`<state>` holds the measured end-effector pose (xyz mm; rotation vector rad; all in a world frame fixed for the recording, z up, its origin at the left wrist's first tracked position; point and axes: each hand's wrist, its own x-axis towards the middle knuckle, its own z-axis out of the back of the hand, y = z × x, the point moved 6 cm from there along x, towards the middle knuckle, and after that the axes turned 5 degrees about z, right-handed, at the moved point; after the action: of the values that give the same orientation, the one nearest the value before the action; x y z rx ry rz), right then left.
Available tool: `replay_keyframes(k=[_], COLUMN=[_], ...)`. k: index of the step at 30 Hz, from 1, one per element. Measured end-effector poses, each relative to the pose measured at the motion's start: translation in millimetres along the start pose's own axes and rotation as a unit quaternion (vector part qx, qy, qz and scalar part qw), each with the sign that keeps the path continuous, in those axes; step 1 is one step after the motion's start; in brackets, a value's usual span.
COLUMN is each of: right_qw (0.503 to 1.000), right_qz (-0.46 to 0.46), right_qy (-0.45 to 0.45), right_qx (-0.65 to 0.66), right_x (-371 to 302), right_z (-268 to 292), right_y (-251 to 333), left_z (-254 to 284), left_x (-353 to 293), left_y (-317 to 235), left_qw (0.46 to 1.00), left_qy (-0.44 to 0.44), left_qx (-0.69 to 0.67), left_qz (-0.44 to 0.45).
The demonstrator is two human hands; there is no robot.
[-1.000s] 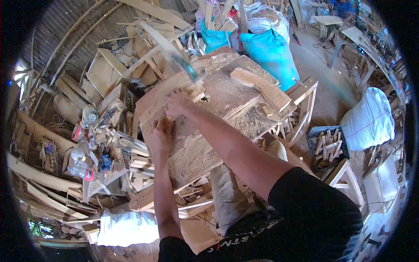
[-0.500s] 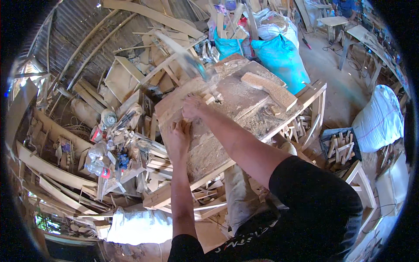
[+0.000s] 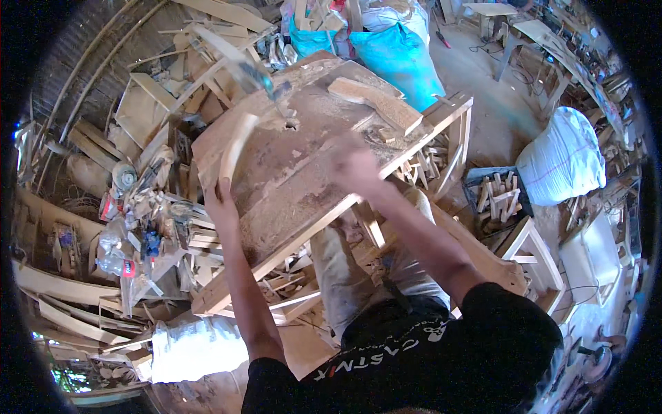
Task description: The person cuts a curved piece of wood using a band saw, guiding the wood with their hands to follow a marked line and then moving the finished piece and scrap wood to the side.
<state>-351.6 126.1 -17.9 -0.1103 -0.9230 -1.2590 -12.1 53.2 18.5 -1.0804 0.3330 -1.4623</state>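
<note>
My left hand (image 3: 222,199) grips the lower end of a curved piece of wood (image 3: 238,146) at the left side of the dusty wooden worktable (image 3: 276,176). The piece slants up and away from my fingers. Over the near right part of the tabletop, my right hand (image 3: 358,167) is smeared by motion, so its fingers cannot be made out. Beyond both hands, a blurred machine arm (image 3: 248,72) with a blue-green end reaches over the table. Below its end is a small opening (image 3: 290,123) in the tabletop. An angled wooden block (image 3: 378,103) lies at the far right of the table.
Sawdust and small offcuts lie on the tabletop. Blue sacks (image 3: 400,62) stand behind the table, a white sack (image 3: 564,155) to the right. A dark crate (image 3: 498,196) holds wood scraps. Piled scrap wood and plastic bottles (image 3: 114,255) crowd the left side.
My hands have moved apart: the left has drawn away from the machine with the curved piece, now plainly visible. The right has swung toward the table's near right edge. The whole view has shifted.
</note>
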Motion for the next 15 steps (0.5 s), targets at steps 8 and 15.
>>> replay_keyframes(k=[8, 15], right_qw=[0.996, 0.992], right_qz=[0.054, -0.024], right_qy=[0.062, 0.120], right_qx=[0.042, -0.028], right_x=[-43.3, 71.9], right_z=[53.4, -51.2], right_y=[-0.2, -35.9], left_z=[6.4, 2.7], left_x=[-106.0, -155.6], left_y=[0.8, -18.3], left_qw=[0.769, 0.635], left_qy=[0.095, 0.212], left_qx=[-0.552, -0.681], left_qz=[0.308, 0.296])
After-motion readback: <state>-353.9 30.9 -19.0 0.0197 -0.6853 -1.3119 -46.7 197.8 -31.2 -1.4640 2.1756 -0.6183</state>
